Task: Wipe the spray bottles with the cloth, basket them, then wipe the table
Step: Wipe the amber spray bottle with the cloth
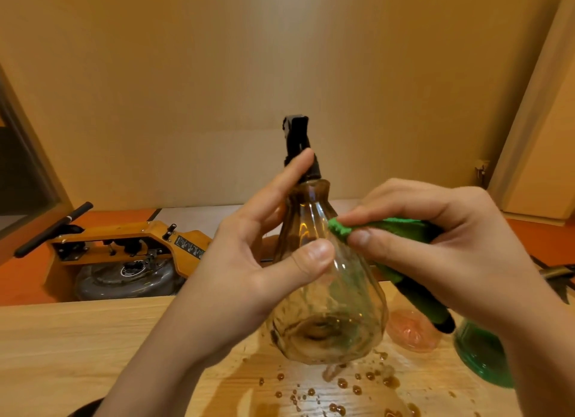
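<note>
My left hand [249,273] holds a clear amber-tinted spray bottle [329,317] with a black trigger head [298,143] up above the table, thumb on its front and forefinger up along its neck. My right hand [435,245] pinches a green cloth [404,261] and presses its tip against the bottle's shoulder. A pink bottle [410,332] and a green bottle [479,354] stand on the table behind my right hand, each partly hidden.
The wooden table [77,339] carries a wet patch and several droplets [342,382] under the bottle. Beyond its far edge an orange machine with a black handle [124,248] sits on the floor. A dark rounded edge [84,409] shows at the bottom left.
</note>
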A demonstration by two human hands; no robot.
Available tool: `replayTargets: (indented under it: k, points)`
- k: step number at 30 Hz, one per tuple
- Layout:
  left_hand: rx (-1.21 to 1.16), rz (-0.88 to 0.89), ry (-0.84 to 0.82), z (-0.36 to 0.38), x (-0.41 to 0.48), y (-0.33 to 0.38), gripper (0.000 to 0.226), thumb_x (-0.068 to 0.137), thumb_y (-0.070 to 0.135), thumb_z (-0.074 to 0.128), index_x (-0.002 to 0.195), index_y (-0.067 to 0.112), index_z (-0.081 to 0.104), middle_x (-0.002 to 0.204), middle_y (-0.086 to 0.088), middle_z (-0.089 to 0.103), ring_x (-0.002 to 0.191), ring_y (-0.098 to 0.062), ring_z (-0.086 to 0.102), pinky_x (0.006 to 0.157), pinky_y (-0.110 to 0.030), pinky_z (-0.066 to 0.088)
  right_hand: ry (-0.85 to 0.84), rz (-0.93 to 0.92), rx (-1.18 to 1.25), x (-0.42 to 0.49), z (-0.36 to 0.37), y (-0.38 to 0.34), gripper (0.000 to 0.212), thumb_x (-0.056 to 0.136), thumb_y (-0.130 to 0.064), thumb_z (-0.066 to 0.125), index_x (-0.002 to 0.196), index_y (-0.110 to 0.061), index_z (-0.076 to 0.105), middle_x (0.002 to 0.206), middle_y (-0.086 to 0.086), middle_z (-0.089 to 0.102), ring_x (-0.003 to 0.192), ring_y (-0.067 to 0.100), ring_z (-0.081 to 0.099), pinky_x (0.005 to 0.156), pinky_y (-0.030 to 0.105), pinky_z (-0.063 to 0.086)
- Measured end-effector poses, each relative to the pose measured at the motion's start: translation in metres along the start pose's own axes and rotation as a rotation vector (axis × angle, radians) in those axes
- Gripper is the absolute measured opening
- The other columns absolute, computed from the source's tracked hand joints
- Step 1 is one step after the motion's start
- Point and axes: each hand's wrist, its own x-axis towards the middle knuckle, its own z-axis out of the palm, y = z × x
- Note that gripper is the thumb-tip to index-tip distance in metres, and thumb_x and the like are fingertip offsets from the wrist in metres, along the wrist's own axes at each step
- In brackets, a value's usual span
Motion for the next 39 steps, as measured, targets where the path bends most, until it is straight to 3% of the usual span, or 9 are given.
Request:
replayTargets:
  k: [5,10,14,16,19,23,27,32,39]
  points:
    - [0.016,-0.024,-0.02,0.006,-0.001,0.002,0.073,0.083,0.025,0.078,0.141,0.06,0.05,0.13,0.017,0.069,0.113,-0.016,0.072,0.09,-0.032,0.061,0.238,-0.06,-0.001,0.001,0.024,0.0,0.017,0.086,-0.014,0.078,0.101,-0.022,0.079,0.095,-0.008,0.075,0.096,0.015,0.072,0.078,0.018,0.053]
    - [0.031,-0.008,0.029,0.0,-0.002,0.004,0.072,0.081,0.023,0.075,0.14,0.059,0.051,0.13,0.011,0.071,0.109,-0.018,0.074,0.09,-0.037,0.062,0.037,-0.021,0.018,0.001,0.01,-0.002,0.015,0.085,-0.024,0.082,0.1,-0.025,0.081,0.097,-0.003,0.076,0.096,0.021,0.072,0.077,0.032,0.059]
    - [0.082,0.019,-0.043,0.01,-0.004,0.008,0.07,0.086,0.037,0.077,0.143,0.063,0.045,0.135,0.025,0.064,0.117,-0.006,0.069,0.093,-0.031,0.06,0.245,-0.051,0.074,0.0,0.019,-0.005,0.018,0.084,-0.013,0.077,0.101,-0.019,0.079,0.097,-0.002,0.077,0.097,0.019,0.073,0.08,0.026,0.057]
    - [0.084,0.029,-0.04,0.009,-0.004,0.007,0.07,0.083,0.042,0.073,0.144,0.062,0.044,0.138,0.023,0.062,0.12,-0.008,0.067,0.094,-0.038,0.06,0.284,-0.056,0.101,0.0,0.026,-0.006,0.019,0.085,-0.01,0.075,0.102,-0.018,0.078,0.098,-0.002,0.077,0.098,0.018,0.073,0.081,0.022,0.055]
    - [0.071,0.022,-0.026,0.005,-0.003,0.006,0.07,0.085,0.039,0.075,0.144,0.061,0.044,0.136,0.016,0.065,0.118,-0.015,0.07,0.095,-0.044,0.059,0.269,-0.04,0.12,0.001,0.028,-0.004,0.019,0.085,-0.012,0.075,0.102,-0.019,0.078,0.098,-0.003,0.076,0.098,0.016,0.072,0.081,0.02,0.054]
    - [0.092,0.03,-0.022,0.008,-0.002,0.006,0.065,0.09,0.034,0.067,0.145,0.06,0.044,0.138,0.025,0.061,0.124,-0.004,0.064,0.094,-0.034,0.06,0.286,0.0,0.159,0.002,0.028,-0.004,0.019,0.085,-0.012,0.075,0.101,-0.02,0.079,0.097,0.0,0.076,0.095,0.015,0.072,0.075,0.019,0.054]
    - [-0.021,-0.052,-0.056,0.005,0.0,0.008,0.06,0.092,0.028,0.055,0.141,0.062,0.048,0.13,0.011,0.07,0.115,-0.025,0.07,0.097,-0.043,0.059,0.3,0.038,0.219,0.002,0.025,-0.005,0.018,0.084,-0.011,0.074,0.099,-0.018,0.08,0.097,0.003,0.076,0.091,0.014,0.073,0.066,0.019,0.056]
    - [-0.046,-0.072,-0.062,0.004,0.0,0.006,0.062,0.09,0.02,0.057,0.14,0.057,0.053,0.131,0.01,0.07,0.104,-0.011,0.073,0.084,-0.022,0.059,0.283,0.058,0.23,0.003,0.024,-0.004,0.018,0.083,-0.013,0.074,0.099,-0.017,0.079,0.096,0.005,0.076,0.089,0.014,0.073,0.063,0.022,0.058]
    - [0.007,-0.033,-0.05,0.006,-0.001,0.003,0.058,0.091,0.031,0.061,0.138,0.063,0.05,0.142,0.012,0.062,0.126,-0.018,0.064,0.1,-0.039,0.056,0.288,0.028,0.175,0.002,0.022,-0.002,0.019,0.083,-0.011,0.076,0.1,-0.017,0.08,0.095,0.003,0.076,0.091,0.016,0.073,0.072,0.02,0.055]
